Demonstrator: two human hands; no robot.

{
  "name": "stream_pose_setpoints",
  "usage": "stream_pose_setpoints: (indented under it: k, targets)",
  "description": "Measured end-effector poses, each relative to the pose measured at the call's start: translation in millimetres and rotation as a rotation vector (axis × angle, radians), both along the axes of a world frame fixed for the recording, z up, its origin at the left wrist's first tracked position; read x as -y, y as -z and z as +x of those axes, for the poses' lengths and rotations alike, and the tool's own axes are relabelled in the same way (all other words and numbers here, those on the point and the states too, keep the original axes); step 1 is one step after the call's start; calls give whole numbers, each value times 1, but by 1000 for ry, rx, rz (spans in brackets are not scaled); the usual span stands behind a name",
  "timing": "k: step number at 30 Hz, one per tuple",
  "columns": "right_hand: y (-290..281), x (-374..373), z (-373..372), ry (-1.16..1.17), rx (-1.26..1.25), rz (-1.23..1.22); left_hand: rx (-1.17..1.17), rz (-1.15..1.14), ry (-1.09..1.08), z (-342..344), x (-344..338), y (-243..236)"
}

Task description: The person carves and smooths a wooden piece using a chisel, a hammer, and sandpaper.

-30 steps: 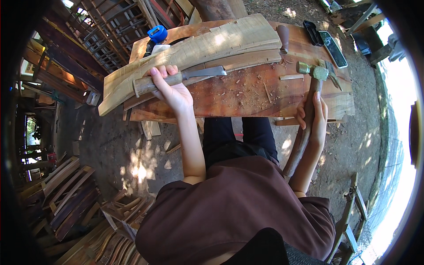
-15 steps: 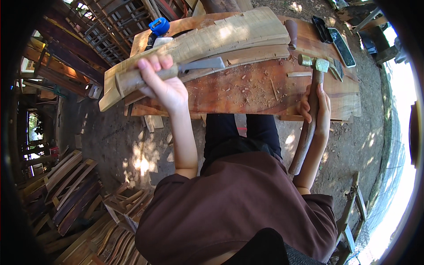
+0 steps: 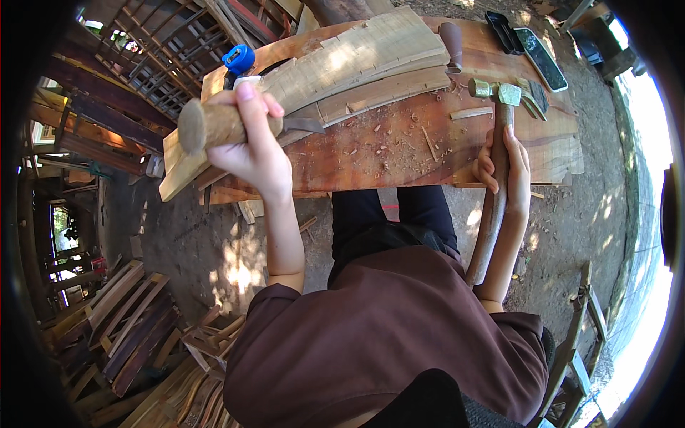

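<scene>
My left hand (image 3: 260, 146) is closed round the thick wooden handle of a chisel (image 3: 222, 125), held above the left end of the wood. Its flat metal blade points to the right, and the butt of the handle is turned toward the camera. Beneath and beyond it lies a pale curved board (image 3: 349, 60) with short marks along its edge, on top of another curved piece of wood (image 3: 389, 93). On the right, my right hand (image 3: 508, 167) grips a hammer (image 3: 499, 153) by its long wooden shaft, its brassy head up over the bench.
The reddish wooden bench (image 3: 385, 153) carries shavings, a loose wood strip (image 3: 471, 113), a brush (image 3: 532, 100), a phone (image 3: 540, 60), a black case (image 3: 504, 33), a brown cylinder (image 3: 451, 44) and a blue round object (image 3: 239, 58). Curved wooden parts (image 3: 135, 321) are stacked at lower left.
The chisel has tilted, so its handle end now faces the camera more and its blade looks shorter and lower. My right hand keeps its hold on the hammer. The whole view has shifted slightly.
</scene>
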State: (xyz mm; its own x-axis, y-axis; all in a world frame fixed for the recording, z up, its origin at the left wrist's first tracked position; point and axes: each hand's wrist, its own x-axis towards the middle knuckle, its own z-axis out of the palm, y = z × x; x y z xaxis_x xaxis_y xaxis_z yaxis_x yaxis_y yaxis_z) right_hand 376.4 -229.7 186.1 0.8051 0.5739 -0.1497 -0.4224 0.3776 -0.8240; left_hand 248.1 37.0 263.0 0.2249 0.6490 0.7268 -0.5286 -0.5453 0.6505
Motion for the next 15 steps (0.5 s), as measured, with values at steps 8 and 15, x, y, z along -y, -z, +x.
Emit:
stream_pose_setpoints:
  k: [8, 15]
  targets:
    - [-2, -3, 0, -29, -1, 13, 43, 128, 155, 31, 11, -6]
    - [0, -2, 2, 7, -38, 9, 21, -72, 315, 17, 8, 2]
